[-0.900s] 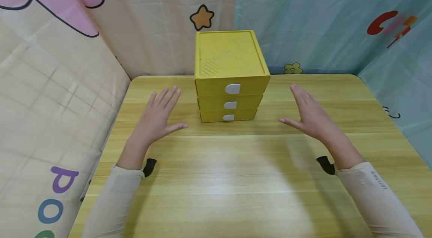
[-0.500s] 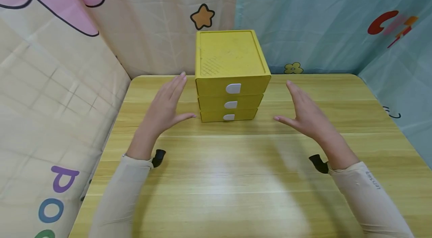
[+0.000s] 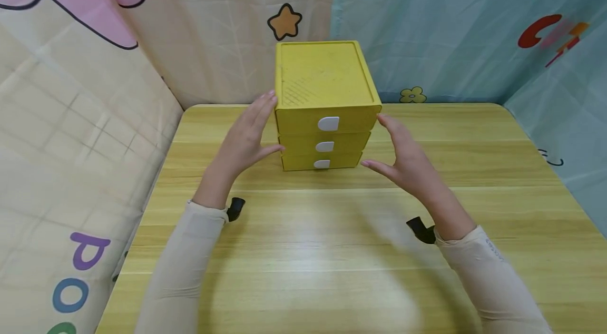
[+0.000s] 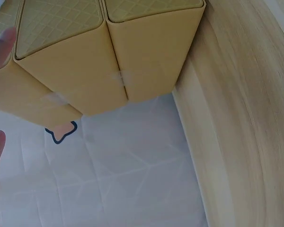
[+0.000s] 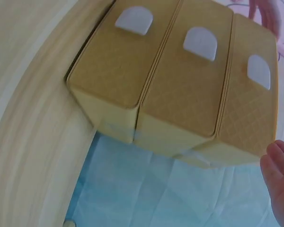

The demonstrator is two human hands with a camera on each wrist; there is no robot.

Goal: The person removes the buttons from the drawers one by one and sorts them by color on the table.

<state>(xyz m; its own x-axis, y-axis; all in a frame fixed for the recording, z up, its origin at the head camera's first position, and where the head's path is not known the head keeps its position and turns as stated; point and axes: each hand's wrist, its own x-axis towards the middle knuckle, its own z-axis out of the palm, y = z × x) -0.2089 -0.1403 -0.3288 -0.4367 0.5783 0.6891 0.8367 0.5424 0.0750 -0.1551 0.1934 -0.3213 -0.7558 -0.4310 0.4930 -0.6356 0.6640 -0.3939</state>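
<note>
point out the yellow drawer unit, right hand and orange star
Yellow drawer unit (image 3: 327, 97): head view, on its top near the front edge.
Right hand (image 3: 409, 161): head view, on the back of it.
Orange star (image 3: 284, 22): head view, on the middle of the print.

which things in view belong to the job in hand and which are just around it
Part of the job, apparently:
- yellow drawer unit
- left hand, close at its left side
- right hand, close at its right side
- wooden table, bearing the unit

Just around:
- printed cloth behind the table
- black pieces at the cuffs
</note>
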